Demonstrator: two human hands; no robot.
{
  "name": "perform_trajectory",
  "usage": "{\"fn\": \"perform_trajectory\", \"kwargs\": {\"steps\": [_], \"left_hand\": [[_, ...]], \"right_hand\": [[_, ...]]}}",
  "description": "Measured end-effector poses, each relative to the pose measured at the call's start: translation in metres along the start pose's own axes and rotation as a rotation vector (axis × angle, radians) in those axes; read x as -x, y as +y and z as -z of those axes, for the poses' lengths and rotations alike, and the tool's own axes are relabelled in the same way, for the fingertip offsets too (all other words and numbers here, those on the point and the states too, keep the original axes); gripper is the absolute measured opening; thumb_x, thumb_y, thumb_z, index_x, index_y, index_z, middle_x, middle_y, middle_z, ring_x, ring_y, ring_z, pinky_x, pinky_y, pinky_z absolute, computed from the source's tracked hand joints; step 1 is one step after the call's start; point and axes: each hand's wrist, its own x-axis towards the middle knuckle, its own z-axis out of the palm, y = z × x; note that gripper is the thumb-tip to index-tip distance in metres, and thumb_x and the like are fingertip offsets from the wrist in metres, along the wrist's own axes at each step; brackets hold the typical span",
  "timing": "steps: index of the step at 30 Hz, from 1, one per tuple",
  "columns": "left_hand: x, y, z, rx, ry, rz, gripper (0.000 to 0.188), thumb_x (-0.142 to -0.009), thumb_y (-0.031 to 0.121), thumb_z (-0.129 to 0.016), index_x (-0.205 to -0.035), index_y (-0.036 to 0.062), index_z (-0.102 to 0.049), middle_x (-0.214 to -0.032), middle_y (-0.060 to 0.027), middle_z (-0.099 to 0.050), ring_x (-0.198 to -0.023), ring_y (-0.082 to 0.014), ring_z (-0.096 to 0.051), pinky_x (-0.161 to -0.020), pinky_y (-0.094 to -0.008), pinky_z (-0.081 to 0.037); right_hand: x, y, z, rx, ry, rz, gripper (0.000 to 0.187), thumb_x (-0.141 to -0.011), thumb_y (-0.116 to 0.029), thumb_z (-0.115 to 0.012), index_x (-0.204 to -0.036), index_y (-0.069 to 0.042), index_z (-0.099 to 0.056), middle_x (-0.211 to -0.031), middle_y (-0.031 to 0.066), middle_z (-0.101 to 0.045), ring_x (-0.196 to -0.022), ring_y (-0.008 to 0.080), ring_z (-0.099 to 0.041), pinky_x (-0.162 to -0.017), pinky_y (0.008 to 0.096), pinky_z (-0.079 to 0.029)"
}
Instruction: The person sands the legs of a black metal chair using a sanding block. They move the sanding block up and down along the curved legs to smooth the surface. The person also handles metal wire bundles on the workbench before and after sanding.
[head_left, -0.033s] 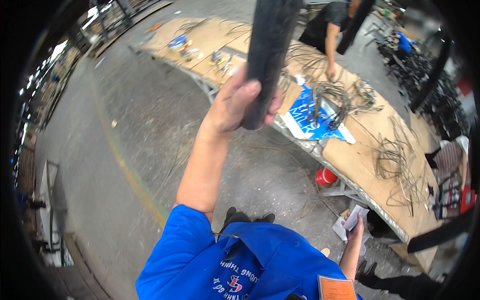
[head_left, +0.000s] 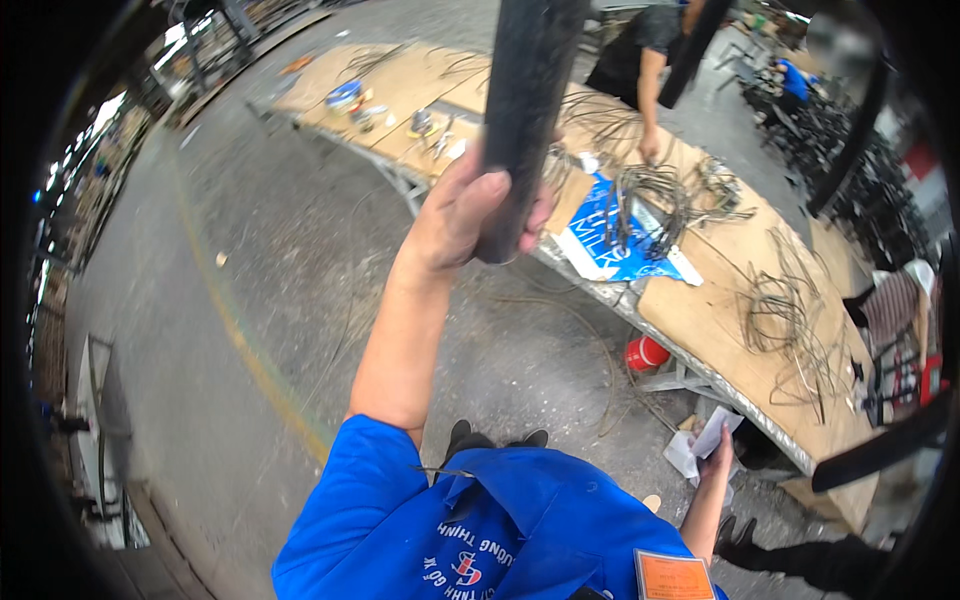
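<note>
A thick black bar rises out of the top of the view, and my left hand is wrapped round its lower end. The fingers show on both sides of the bar. Low on the right, beside the workbench edge, my right hand holds a crumpled white sheet; paper or thin cloth, I cannot tell which. Beyond my left hand, on the long brown-topped workbench, lies a blue and white printed sheet with a bundle of thin dark strands on top.
Loose strand coils spread over the bench's right part. A blue-lidded tub stands at its far left. Under the bench sits a red container. A co-worker's arm reaches onto the bench. More black bars cross the right side.
The scene has shifted slightly left in the view. Both hands keep their hold on the black bar and the white sheet.
</note>
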Motion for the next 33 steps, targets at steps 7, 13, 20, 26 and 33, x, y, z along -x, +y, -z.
{"fn": "perform_trajectory", "kwargs": {"steps": [7,13,20,26,33], "left_hand": [[0.002,0.014,0.025,-0.030,0.063,0.073,0.072,-0.079,0.052,-0.061,-0.126,0.0014,-0.039,-0.069,-0.0089,-0.053,-0.053,-0.0140,-0.053,-0.048,-0.0239,-0.044],[0.003,0.026,0.039,-0.033,-0.004,0.047,0.067,-0.081,0.050,-0.059,-0.125,0.0030,-0.040,-0.067,-0.0092,-0.052,-0.050,-0.0151,-0.052,-0.047,-0.0247,-0.044],[0.013,0.034,0.044,-0.009,0.050,0.085,0.067,-0.082,0.051,-0.059,-0.124,0.0026,-0.041,-0.066,-0.0080,-0.051,-0.050,-0.0148,-0.051,-0.045,-0.0247,-0.043],[0.021,0.044,0.044,0.051,-0.020,0.072,0.068,-0.080,0.050,-0.063,-0.123,0.0013,-0.041,-0.067,-0.0086,-0.052,-0.051,-0.0153,-0.053,-0.046,-0.0251,-0.045],[0.031,0.055,0.051,0.048,-0.010,0.064,0.070,-0.079,0.053,-0.063,-0.122,0.0014,-0.041,-0.066,-0.0073,-0.051,-0.051,-0.0151,-0.052,-0.047,-0.0252,-0.045]], "right_hand": [[0.113,-0.117,-0.029,-0.305,-0.051,0.522,0.045,-0.090,-0.039,-0.050,-0.124,-0.010,-0.047,-0.103,0.0125,-0.061,-0.080,0.0248,-0.062,-0.070,0.0393,-0.054],[0.214,-0.142,-0.115,-0.122,-0.315,0.995,0.053,-0.093,-0.042,-0.040,-0.121,0.002,-0.046,-0.100,0.0180,-0.059,-0.085,0.0267,-0.061,-0.072,0.0350,-0.051],[0.281,-0.129,-0.155,-0.189,-0.305,1.020,0.055,-0.092,-0.048,-0.042,-0.108,0.004,-0.053,-0.092,0.0144,-0.060,-0.078,0.0234,-0.062,-0.070,0.0337,-0.051],[0.302,-0.119,-0.155,-0.161,-0.251,1.092,0.047,-0.089,-0.044,-0.054,-0.099,0.002,-0.054,-0.083,0.0114,-0.060,-0.068,0.0187,-0.061,-0.061,0.0307,-0.050],[0.319,-0.115,-0.161,-0.170,-0.343,1.110,0.038,-0.092,-0.034,-0.051,-0.103,0.002,-0.052,-0.084,0.0103,-0.060,-0.068,0.0164,-0.060,-0.063,0.0277,-0.049]]}}
